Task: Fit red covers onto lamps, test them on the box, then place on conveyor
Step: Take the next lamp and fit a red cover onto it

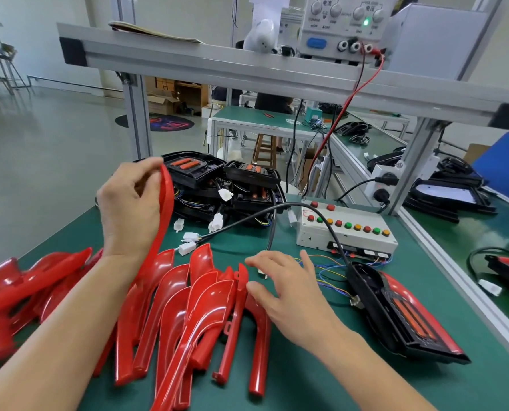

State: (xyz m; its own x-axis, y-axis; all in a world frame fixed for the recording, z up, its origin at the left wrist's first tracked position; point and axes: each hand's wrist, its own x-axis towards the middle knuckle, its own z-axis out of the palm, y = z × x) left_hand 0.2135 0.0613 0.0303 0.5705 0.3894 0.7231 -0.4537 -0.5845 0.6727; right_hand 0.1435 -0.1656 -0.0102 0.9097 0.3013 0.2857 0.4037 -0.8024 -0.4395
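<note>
My left hand [131, 206] holds a long red cover [165, 215] by its upper end, lifted above a heap of red covers [188, 298] on the green table. My right hand [289, 289] hovers over the right edge of that heap, fingers spread and relaxed, holding nothing. Behind the heap lies a pile of black lamps [226, 185] with white connectors. One lamp [401, 315] with a red cover fitted lies at the right, wired toward the white test box [345, 232] with coloured buttons.
A power supply [342, 25] sits on the aluminium frame beam [247, 69] overhead. The conveyor [484, 232] runs along the right behind a rail, carrying another lamp [508, 268]. More black lamps [449, 191] lie farther along. Cables cross the table middle.
</note>
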